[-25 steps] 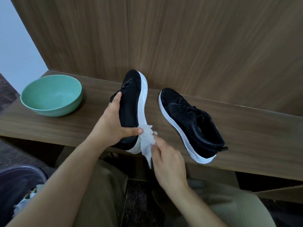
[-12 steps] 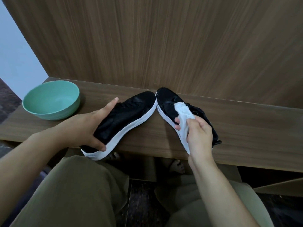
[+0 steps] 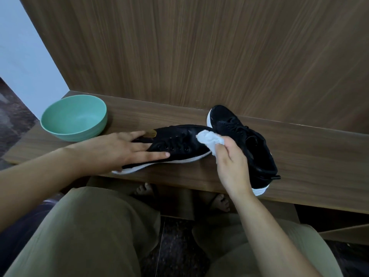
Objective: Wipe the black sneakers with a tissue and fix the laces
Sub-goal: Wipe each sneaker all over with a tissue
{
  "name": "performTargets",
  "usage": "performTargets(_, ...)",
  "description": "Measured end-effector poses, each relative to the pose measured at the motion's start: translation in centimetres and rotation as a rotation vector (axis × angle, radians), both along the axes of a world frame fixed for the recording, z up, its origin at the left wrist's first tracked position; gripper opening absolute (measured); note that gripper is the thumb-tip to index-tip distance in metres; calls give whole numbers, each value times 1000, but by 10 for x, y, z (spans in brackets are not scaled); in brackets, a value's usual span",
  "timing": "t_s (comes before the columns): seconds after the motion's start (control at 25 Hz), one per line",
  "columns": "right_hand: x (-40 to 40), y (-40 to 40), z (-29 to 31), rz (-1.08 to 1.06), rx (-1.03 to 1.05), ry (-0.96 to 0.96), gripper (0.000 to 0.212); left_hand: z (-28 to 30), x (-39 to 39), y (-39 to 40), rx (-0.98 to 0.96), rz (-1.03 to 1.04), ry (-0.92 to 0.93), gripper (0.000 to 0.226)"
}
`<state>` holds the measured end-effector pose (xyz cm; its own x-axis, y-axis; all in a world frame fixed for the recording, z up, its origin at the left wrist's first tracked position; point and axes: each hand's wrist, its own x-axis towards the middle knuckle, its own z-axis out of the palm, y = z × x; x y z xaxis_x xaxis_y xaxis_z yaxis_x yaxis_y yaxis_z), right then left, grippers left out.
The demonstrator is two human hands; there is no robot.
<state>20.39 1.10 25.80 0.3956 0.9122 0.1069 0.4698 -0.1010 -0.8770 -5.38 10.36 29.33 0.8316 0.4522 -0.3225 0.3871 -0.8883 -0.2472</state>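
Observation:
Two black sneakers with white soles lie on the wooden shelf (image 3: pixel 299 148). The left sneaker (image 3: pixel 179 142) rests upright on its sole, toe pointing right, heel at the front edge. My left hand (image 3: pixel 123 148) presses on its heel and side, fingers spread over the upper. My right hand (image 3: pixel 229 162) grips a crumpled white tissue (image 3: pixel 209 139) against this sneaker's toe. The right sneaker (image 3: pixel 249 144) lies behind my right hand, toe toward the wall, heel overhanging the front edge; my hand hides part of it.
A mint green bowl (image 3: pixel 73 117) stands at the shelf's left end. A wood-grain wall panel (image 3: pixel 199 52) rises directly behind the shelf. My knees in olive trousers sit below the front edge, with bare feet under the shelf.
The left sneaker has gone from standing on edge to lying on its sole. My right hand brought the tissue from its sole edge, past the right sneaker, to its toe.

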Motion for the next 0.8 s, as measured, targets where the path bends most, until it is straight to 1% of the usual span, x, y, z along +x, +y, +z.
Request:
performTargets(0.08,3,12,-11,128,-41,-238,27,-4,-3,18,181,-173,-120,98)
performTargets(0.12,5,16,-16,176,-73,-360,27,-6,-2,27,265,-170,-146,96)
performTargets(0.2,8,20,-22,248,-165,-545,26,-11,7,34,324,0,-142,99)
performTargets(0.24,9,20,-24,271,-200,-594,25,-15,16,33,334,120,-161,102)
performTargets(0.28,10,19,-24,276,-235,-634,26,-17,28,29,336,245,-229,104)
performTargets(0.32,10,19,-22,272,-259,-686,27,-19,40,24,316,383,-363,103)
performTargets(0.36,7,15,-18,265,-245,-769,27,-20,52,17,266,541,-555,100)
performTargets(0.4,0,9,-14,251,-203,-855,22,-22,62,9,174,717,-773,95)
performTargets(0.44,-8,1,-9,242,-172,-914,15,-25,69,0,36,886,-985,88)
performTargets(0.48,-16,-7,-1,237,-138,-956,11,-32,73,-8,-129,1015,-1151,81)
performTargets(0.52,-21,-14,7,232,-82,-971,12,-38,76,-15,-265,1082,-1237,74)
performTargets(0.56,-22,-20,11,238,-75,-900,14,-46,78,-18,-363,1100,-1263,70)
performTargets(0.64,-16,-19,8,194,-76,-696,18,-59,76,-15,-558,1048,-1297,67)
performTargets(0.68,-17,-14,3,148,-23,-638,26,-60,75,-10,-638,1023,-1304,66)
performTargets(0.72,-20,-10,-3,152,24,-641,34,-61,75,-6,-672,1004,-1287,68)
performTargets(0.76,-27,-6,-13,187,51,-699,37,-61,76,-3,-675,990,-1253,72)
performTargets(0.8,-37,-6,-25,235,24,-785,38,-60,78,-2,-664,985,-1221,78)
